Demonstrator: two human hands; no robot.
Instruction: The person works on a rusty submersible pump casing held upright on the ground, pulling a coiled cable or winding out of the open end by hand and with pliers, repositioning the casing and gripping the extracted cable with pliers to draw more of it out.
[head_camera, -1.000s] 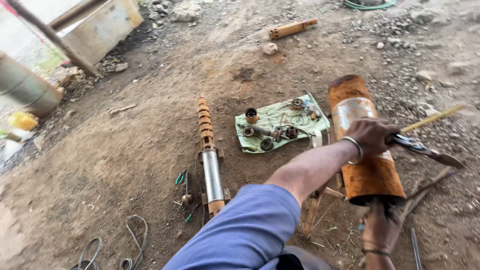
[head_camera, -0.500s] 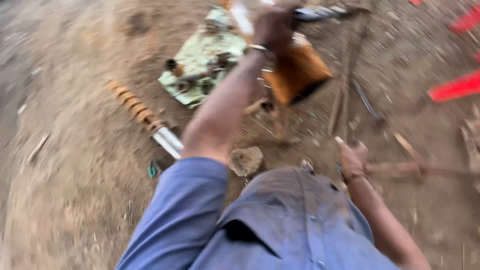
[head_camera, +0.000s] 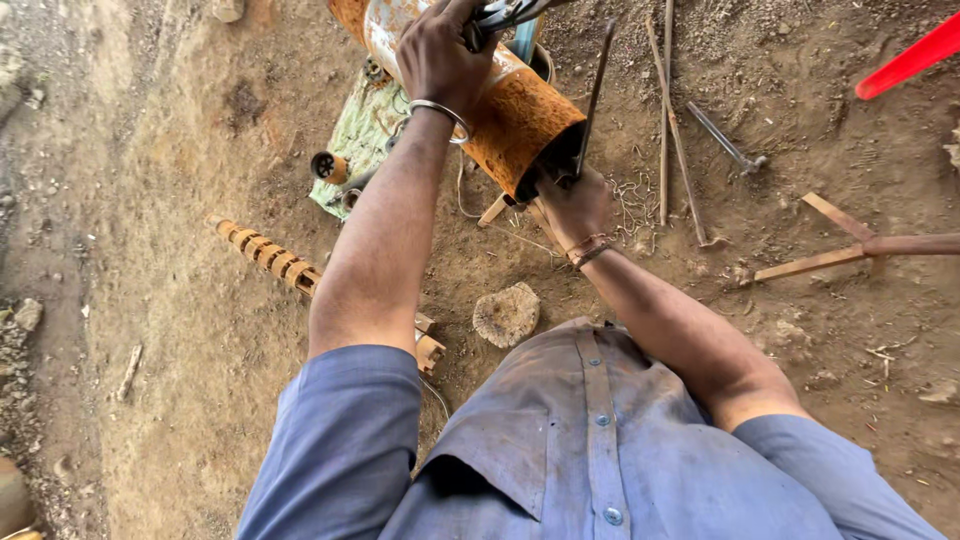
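Against the view a second ago, the rusty orange cylinder now lies at the top centre rather than at the right, its open end turned toward the person, and both arms reach up to it.

Left of the cylinder: a ribbed, threaded shaft flat on the dirt, its near end hidden behind the forearm. Between shaft and cylinder: a green cloth, serving as a tray, holding a small rusty round fitting and other parts too hidden to name.

On the cylinder: the left hand, bangle at the wrist, closed around the handles of a dark plier-like tool. At its open end: the right hand, gripping a thin dark rod.

Below the cylinder: a flat pale stone. Right of it: loose metal rods, then a rusty angle-iron frame.
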